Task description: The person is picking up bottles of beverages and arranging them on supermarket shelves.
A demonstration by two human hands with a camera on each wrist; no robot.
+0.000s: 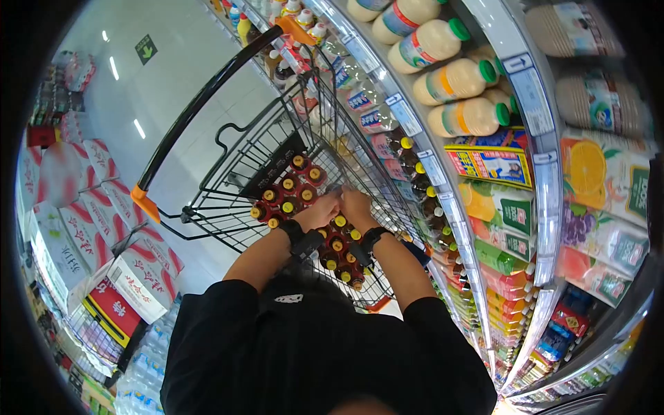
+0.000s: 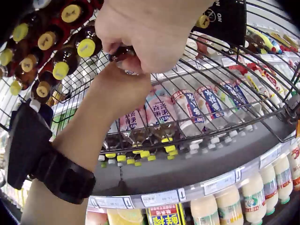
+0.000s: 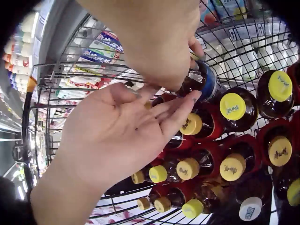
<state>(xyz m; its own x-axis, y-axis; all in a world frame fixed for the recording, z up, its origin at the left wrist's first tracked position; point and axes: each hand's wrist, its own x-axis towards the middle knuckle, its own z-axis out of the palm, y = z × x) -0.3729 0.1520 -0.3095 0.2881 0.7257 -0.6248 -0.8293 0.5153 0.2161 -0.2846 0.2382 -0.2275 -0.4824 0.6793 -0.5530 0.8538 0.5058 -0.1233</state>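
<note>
In the head view both hands meet low inside the shopping cart (image 1: 207, 183). My right hand (image 1: 356, 207) grips a dark drink bottle with a blue label (image 3: 209, 83), its fingertips showing on the far side in the right wrist view. My left hand (image 3: 119, 126) is palm up there, its fingers fairly straight and reaching to the top of that bottle. Much of the bottle is hidden behind the hands. Around them stand several brown-drink bottles (image 1: 288, 185) with yellow and tan caps; one yellow-capped bottle (image 3: 233, 107) is right beside the held one.
Store shelves (image 1: 429, 159) with milky bottles (image 1: 436, 41) and juice cartons (image 1: 602, 173) line the right side. Stacked red-and-white cartons (image 1: 83, 200) stand at left, with pale floor (image 1: 173, 90) between. The cart's black handle (image 1: 200, 100) arches across the upper left.
</note>
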